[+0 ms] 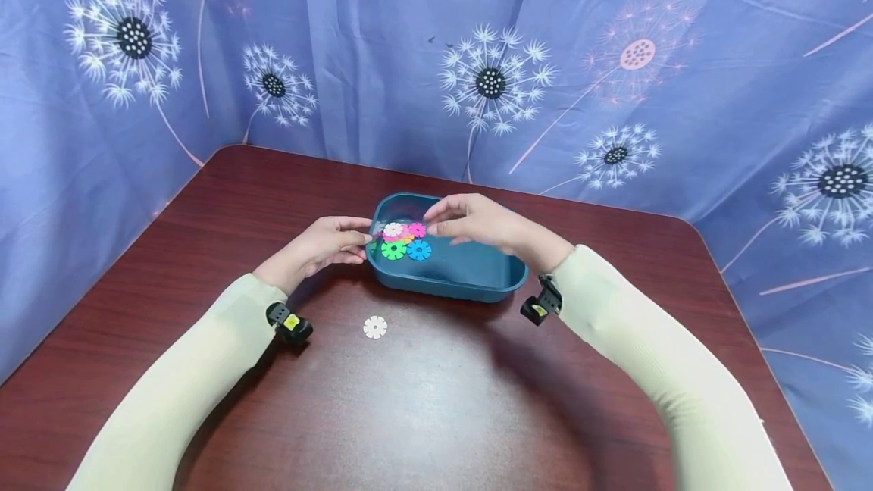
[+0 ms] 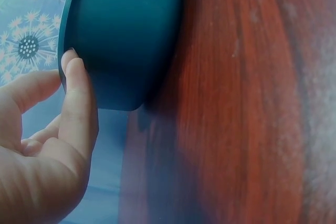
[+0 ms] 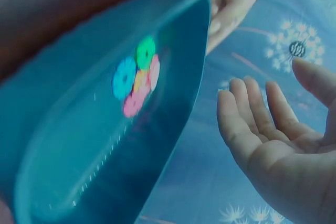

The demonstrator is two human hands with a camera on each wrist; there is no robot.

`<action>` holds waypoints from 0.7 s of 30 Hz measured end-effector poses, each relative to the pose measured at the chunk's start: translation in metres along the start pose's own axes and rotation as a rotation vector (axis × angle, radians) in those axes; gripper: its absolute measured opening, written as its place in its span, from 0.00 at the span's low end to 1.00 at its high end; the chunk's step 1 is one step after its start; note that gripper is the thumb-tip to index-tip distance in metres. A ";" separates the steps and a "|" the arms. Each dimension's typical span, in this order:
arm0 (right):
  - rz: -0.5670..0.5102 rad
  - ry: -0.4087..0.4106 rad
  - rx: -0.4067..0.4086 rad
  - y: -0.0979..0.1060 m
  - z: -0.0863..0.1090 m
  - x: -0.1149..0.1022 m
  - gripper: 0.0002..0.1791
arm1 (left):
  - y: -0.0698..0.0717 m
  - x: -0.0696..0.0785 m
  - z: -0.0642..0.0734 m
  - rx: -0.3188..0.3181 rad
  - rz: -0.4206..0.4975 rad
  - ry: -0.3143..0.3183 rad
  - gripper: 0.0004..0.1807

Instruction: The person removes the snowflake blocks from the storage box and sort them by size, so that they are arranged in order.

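Note:
A blue-green plastic basin (image 1: 450,290) with rounded ends sits on the table. Flat, notched flower-shaped discs lie together at its left end: a green disc (image 1: 393,250), a blue disc (image 1: 419,250), a pink disc (image 1: 417,229), a white disc (image 1: 392,229) and an orange one partly covered. My left hand (image 1: 326,245) pinches the basin's rim (image 2: 67,30) at that end, thumb and fingertips on either side. Over the basin, my right hand (image 1: 477,220) hovers, fingers relaxed and apart, with nothing between them in the right wrist view. Another white disc (image 1: 375,327) lies on the table in front of the basin.
The dark red wood-grain table (image 1: 436,400) reaches to a blue dandelion-print curtain (image 1: 382,59) behind and at both sides. Each wrist carries a small black camera, the left camera (image 1: 292,326) and the right camera (image 1: 541,303), close above the tabletop.

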State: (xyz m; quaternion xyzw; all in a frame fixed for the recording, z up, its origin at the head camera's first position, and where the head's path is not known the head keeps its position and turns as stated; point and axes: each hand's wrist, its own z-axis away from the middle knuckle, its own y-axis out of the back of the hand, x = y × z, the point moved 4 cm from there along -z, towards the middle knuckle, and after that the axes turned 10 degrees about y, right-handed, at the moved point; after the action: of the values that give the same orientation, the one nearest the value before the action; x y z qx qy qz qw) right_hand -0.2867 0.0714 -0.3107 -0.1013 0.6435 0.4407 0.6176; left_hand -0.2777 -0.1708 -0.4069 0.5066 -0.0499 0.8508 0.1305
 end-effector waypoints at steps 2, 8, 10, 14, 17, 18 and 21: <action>0.035 -0.007 -0.015 0.005 -0.006 0.000 0.21 | 0.000 0.000 0.000 -0.003 0.001 0.001 0.31; 0.115 -0.040 -0.053 0.018 -0.026 0.007 0.24 | 0.000 0.000 0.001 -0.004 0.005 -0.002 0.31; 0.132 -0.060 -0.076 0.022 -0.032 0.011 0.26 | 0.000 0.000 0.001 -0.009 0.009 -0.002 0.31; 0.181 -0.098 -0.128 0.028 -0.047 0.021 0.27 | 0.000 0.001 0.001 -0.023 0.007 -0.010 0.32; 0.214 -0.117 -0.157 0.031 -0.056 0.028 0.27 | 0.000 0.002 0.002 -0.030 0.004 -0.016 0.33; 0.222 -0.121 -0.167 0.031 -0.059 0.030 0.27 | 0.000 0.001 0.001 -0.031 0.009 -0.014 0.33; 0.235 -0.134 -0.187 0.030 -0.066 0.036 0.27 | -0.001 0.000 0.000 -0.036 0.008 -0.007 0.33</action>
State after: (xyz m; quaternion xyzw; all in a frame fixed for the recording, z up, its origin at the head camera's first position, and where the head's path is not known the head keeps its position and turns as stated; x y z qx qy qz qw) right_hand -0.3610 0.0582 -0.3392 -0.0528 0.5643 0.5738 0.5913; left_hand -0.2779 -0.1699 -0.4066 0.5070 -0.0676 0.8485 0.1361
